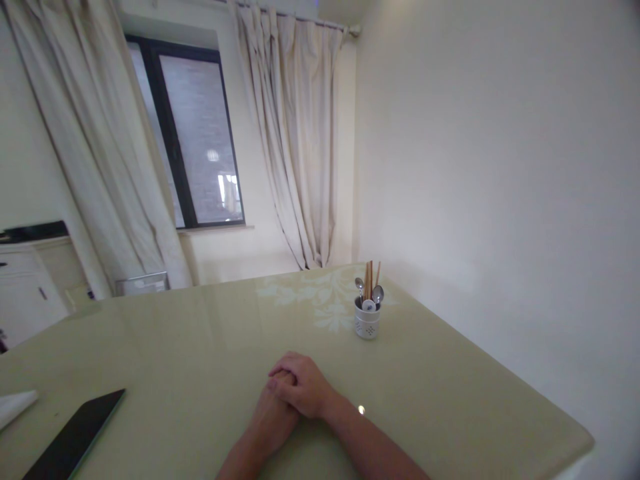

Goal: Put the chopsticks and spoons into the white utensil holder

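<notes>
Both hands rest together on the table, low in the middle of the head view. My right hand [309,389] is folded over my left hand [275,412], with its thumb lying across the back of the left. The left hand appears closed, and most of its fingers are covered by the right. No object shows in either hand. Beyond them, to the right, a white perforated utensil holder [367,325] stands upright with metal spoons [379,294] and wooden chopsticks [369,279] in it.
The table [190,360] has a glossy greenish top with a leaf pattern near its far edge. A dark flat tablet-like object [75,437] and a white item [16,405] lie at the left. A wall [490,180] borders the right. Curtains [300,133] hang beside a window [200,140].
</notes>
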`<state>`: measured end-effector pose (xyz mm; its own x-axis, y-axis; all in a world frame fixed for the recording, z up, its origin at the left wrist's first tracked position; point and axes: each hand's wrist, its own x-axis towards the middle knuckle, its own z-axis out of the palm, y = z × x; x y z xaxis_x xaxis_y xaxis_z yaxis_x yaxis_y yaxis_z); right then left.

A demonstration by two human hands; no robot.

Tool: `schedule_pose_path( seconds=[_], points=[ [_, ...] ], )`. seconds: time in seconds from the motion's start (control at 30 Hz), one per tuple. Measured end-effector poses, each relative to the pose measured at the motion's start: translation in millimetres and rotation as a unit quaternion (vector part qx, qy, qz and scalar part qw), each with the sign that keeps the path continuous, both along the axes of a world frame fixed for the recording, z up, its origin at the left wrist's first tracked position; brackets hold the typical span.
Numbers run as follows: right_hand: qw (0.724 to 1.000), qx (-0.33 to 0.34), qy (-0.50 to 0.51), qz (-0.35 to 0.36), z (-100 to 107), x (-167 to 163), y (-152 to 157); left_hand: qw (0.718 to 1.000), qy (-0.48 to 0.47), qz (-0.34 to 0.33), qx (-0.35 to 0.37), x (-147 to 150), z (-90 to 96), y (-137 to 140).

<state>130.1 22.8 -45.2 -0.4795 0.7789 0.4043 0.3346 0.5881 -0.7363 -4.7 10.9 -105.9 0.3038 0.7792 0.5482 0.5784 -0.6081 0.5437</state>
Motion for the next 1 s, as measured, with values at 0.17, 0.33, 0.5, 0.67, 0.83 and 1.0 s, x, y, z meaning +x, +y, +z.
schedule_pose_path(
  seconds=[0.17, 0.33, 0.5, 0.67, 0.83, 1.0],
  points=[
    [1.000, -0.012, 0.008, 0.007, 1, 2, -1, 0.999, 0.006, -0.007, -0.032, 3, 12.8, -5],
    [0.999, -0.021, 0.023, 0.017, -2, 5, 1, 0.997, 0.034, 0.000, -0.067, 5, 21.7, -8],
    [0.999, -0.026, 0.030, 0.017, -4, 6, 0, 0.994, 0.090, 0.025, -0.055, 5, 27.8, -10],
    [0.999, -0.025, 0.020, 0.036, -2, 6, -2, 0.988, 0.149, 0.018, -0.037, 0, 32.9, -8],
    [0.999, -0.019, -0.006, 0.042, -4, 7, -1, 0.985, 0.167, 0.028, -0.033, -4, 31.8, -6],
    [0.998, 0.025, -0.027, 0.044, -11, 4, -1, 0.971, 0.226, 0.035, -0.063, -1, 39.5, -9]
  ],
)
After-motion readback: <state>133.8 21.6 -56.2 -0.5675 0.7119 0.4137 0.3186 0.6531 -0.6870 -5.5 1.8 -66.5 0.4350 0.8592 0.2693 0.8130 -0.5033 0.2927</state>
